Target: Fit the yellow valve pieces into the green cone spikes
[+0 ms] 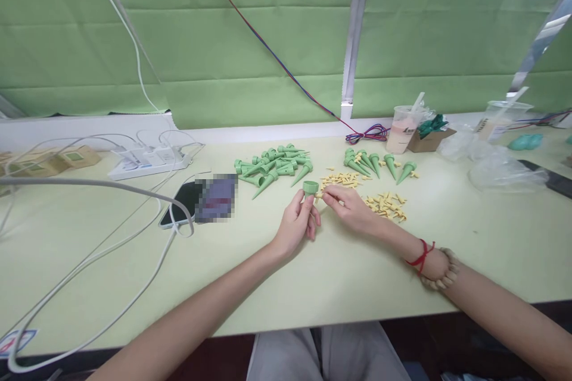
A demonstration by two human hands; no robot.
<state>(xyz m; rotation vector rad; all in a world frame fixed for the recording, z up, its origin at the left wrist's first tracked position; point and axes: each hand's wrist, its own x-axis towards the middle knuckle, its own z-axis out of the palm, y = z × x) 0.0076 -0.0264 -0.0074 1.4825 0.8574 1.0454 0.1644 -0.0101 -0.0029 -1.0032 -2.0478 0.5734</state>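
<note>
My left hand (298,221) is closed around a green plastic spike (310,187), its wide cup end facing up and its lower part hidden by my fingers. Close on its right, my right hand (346,205) pinches a small yellow plastic piece (319,195) against the spike's side. Beyond my hands lies a heap of green spikes (272,165). Loose yellow pieces form one pile (344,180) behind my right hand and another pile (388,206) beside my right wrist. Farther back, several green spikes (374,162) lie apart, some with yellow pieces on them.
Toward the left are a phone (181,205), a power strip (149,161) and looping white cables (134,294). At the back right stand a drink cup (400,131), a small cardboard box (429,140), another cup (494,122) and crumpled plastic bags (489,164).
</note>
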